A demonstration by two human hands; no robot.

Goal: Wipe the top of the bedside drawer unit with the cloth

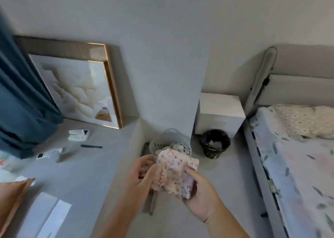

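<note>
Spotted pink cloth, one piece, gripped by two hands, left and right, both closed on it.

Grey floor under white drawer unit, black bin, perforated basket and bed.

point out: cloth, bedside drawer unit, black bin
cloth [176, 172], head view, on its bunched spotted middle between the hands.
bedside drawer unit [221, 105], head view, on its bare white top.
black bin [215, 144], head view, on the contents inside its rim.
</note>
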